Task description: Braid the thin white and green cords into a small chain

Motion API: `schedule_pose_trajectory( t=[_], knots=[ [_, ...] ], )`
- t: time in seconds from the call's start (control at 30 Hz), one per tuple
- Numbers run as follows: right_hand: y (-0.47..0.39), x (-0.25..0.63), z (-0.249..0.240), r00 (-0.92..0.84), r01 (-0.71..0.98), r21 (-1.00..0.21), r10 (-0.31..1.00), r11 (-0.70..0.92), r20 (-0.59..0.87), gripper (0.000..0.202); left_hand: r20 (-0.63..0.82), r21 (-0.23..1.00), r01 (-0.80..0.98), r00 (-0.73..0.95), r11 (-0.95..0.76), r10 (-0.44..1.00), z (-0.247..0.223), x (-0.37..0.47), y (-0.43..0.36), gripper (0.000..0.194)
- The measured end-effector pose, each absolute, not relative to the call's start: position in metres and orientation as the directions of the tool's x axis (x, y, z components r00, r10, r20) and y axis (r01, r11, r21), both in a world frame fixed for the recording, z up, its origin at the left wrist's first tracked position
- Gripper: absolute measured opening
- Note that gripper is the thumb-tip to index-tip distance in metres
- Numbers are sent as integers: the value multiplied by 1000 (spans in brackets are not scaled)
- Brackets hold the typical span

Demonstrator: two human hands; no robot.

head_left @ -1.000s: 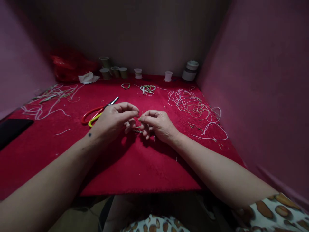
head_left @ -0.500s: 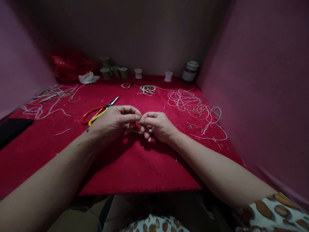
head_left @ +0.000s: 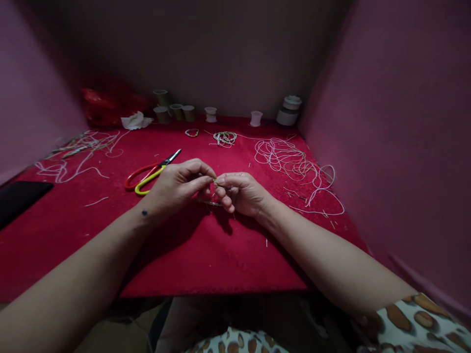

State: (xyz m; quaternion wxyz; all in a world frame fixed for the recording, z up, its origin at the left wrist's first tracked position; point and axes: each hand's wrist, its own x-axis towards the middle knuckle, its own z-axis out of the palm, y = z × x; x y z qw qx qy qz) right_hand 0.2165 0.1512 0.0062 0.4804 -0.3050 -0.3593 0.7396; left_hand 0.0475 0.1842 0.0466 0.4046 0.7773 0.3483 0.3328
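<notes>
Over the middle of the red cloth, my left hand (head_left: 180, 183) and my right hand (head_left: 245, 192) meet at the fingertips. Both pinch a thin greenish cord (head_left: 215, 182) between thumb and forefinger. Below the fingers a pale braided piece (head_left: 212, 203) shows in part; the rest of it is hidden by the hands. Scissors (head_left: 149, 177) with one red and one yellow handle lie just left of my left hand, blades pointing away.
Tangled pale cords lie at the left (head_left: 83, 147) and right (head_left: 285, 157). Farther back are a small braided loop (head_left: 192, 133), a green-white coil (head_left: 224, 138), several spools (head_left: 162, 114), a jar (head_left: 288, 112) and a red bag (head_left: 106, 103). A black flat object (head_left: 24, 200) rests at left.
My fingers have shifted a little around the cord, and more of the greenish cord shows between them. My left wrist has turned slightly. The view has moved a little.
</notes>
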Motion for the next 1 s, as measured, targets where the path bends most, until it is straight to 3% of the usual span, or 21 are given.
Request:
schedule_pose_trajectory(
  t=[0.2, 0.63, 1.0],
  knots=[
    [152, 218, 8, -381, -521, -777, 911, -355, -161, 12, 389, 728, 301, 560, -616, 732, 42, 47, 185, 12],
    [153, 217, 11, -397, -557, -711, 890, -429, -225, 13, 442, 643, 349, 558, -682, 702, 40, 48, 183, 15],
    [154, 213, 1, -275, -529, -799, 948, -286, -158, 10, 330, 753, 406, 446, -517, 832, 43, 53, 179, 14]
  ],
)
